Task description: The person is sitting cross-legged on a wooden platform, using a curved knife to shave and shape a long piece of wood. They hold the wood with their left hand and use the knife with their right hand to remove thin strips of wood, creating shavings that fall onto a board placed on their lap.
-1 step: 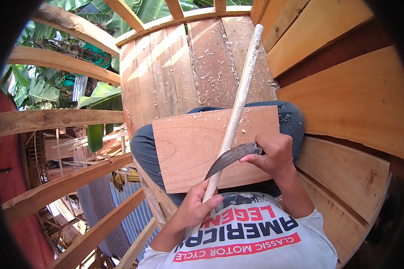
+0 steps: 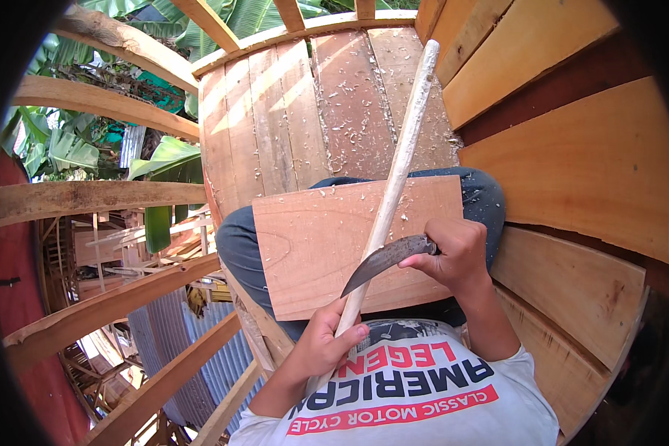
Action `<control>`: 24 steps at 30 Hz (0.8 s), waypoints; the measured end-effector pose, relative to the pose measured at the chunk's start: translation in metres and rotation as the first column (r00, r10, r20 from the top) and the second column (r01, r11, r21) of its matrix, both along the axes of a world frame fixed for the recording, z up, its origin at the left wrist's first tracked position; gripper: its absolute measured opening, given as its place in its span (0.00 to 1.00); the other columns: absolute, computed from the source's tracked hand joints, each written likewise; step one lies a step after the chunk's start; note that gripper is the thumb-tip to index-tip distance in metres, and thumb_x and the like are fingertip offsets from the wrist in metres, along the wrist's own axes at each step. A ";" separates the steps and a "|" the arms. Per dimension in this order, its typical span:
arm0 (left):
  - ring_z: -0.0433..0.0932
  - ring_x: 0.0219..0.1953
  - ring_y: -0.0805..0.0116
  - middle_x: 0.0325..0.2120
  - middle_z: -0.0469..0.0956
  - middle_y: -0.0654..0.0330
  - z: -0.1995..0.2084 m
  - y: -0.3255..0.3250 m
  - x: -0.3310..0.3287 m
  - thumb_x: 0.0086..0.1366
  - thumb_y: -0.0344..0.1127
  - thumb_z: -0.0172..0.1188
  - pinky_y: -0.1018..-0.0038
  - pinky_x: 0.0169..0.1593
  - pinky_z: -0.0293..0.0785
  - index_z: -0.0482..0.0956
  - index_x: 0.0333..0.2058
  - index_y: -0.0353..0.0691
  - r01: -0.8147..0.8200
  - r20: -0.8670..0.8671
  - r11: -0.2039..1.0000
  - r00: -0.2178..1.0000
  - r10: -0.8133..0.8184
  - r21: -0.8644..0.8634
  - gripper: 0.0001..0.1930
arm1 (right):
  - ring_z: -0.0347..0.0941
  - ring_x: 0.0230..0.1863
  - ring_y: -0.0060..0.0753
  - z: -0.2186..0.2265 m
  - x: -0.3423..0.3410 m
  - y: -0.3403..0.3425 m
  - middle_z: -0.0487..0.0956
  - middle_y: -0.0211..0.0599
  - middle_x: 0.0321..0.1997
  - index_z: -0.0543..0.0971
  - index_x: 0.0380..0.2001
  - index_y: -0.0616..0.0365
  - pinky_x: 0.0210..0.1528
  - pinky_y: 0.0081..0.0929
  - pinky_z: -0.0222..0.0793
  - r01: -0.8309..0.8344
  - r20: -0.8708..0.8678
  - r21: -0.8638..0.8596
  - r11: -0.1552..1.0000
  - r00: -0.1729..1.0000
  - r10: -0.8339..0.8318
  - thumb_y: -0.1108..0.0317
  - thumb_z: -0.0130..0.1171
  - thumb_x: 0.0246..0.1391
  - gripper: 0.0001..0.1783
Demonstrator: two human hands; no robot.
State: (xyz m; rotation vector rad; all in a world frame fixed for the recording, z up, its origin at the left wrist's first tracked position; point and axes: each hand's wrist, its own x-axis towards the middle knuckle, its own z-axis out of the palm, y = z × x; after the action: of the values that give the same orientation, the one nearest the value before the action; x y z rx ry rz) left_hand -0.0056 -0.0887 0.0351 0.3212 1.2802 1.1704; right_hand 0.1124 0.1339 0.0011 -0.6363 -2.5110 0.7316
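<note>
The right hand, clenched on a curved knife, has shifted barely upward. Nearest, the left hand stays wrapped round the pale stick, which slants under the blade, over the lap board, toward shaving-strewn planks.

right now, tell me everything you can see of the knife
The knife has a broad, curved, mottled dark grey, metal-looking blade tapering to a point. The right hand grips its handle, mostly hidden, thumb at the blade's base. The blade crosses over the pale stick, tip pointing lower left, near the left hand; edge contact is unclear.
</note>
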 end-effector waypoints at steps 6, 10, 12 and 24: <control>0.67 0.16 0.82 0.20 0.70 0.68 0.013 -0.010 0.005 0.62 0.40 0.61 0.81 0.21 0.66 0.69 0.55 0.33 0.147 -0.064 0.984 0.986 -0.155 -0.105 0.26 | 0.52 0.21 0.19 -0.011 0.029 0.070 0.56 0.35 0.13 0.63 0.16 0.61 0.20 0.28 0.50 0.457 -0.063 -0.387 0.801 0.853 -0.518 0.36 0.50 0.59 0.37; 0.68 0.18 0.81 0.21 0.73 0.65 -0.012 -0.019 0.000 0.62 0.40 0.62 0.81 0.23 0.66 0.70 0.52 0.31 0.039 0.013 0.977 0.999 -0.037 -0.210 0.24 | 0.60 0.15 0.33 -0.004 0.027 0.037 0.61 0.42 0.12 0.68 0.17 0.63 0.20 0.32 0.55 0.191 -0.042 -0.340 0.921 0.975 -0.218 0.40 0.53 0.59 0.34; 0.69 0.19 0.79 0.21 0.73 0.66 -0.015 -0.010 -0.003 0.61 0.40 0.62 0.81 0.24 0.65 0.71 0.50 0.30 0.007 -0.166 0.991 0.986 -0.029 -0.134 0.24 | 0.67 0.16 0.47 -0.007 0.022 0.018 0.65 0.47 0.12 0.71 0.17 0.64 0.20 0.33 0.59 0.140 0.002 -0.372 0.918 0.989 -0.150 0.41 0.55 0.57 0.33; 0.79 0.24 0.66 0.22 0.79 0.50 -0.007 0.015 -0.016 0.50 0.39 0.73 0.73 0.28 0.72 0.75 0.35 0.30 -0.091 -0.788 0.996 0.614 0.044 -0.014 0.21 | 0.72 0.16 0.48 0.006 0.006 -0.019 0.71 0.43 0.12 0.75 0.19 0.59 0.18 0.36 0.64 -0.078 -0.039 -0.325 0.943 0.997 0.069 0.50 0.66 0.49 0.22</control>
State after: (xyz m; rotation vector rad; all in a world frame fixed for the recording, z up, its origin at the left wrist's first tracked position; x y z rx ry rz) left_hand -0.0219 -0.0739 0.0283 0.8252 2.1129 1.0767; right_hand 0.1183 0.1153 0.0072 -0.6384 -2.4187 1.1918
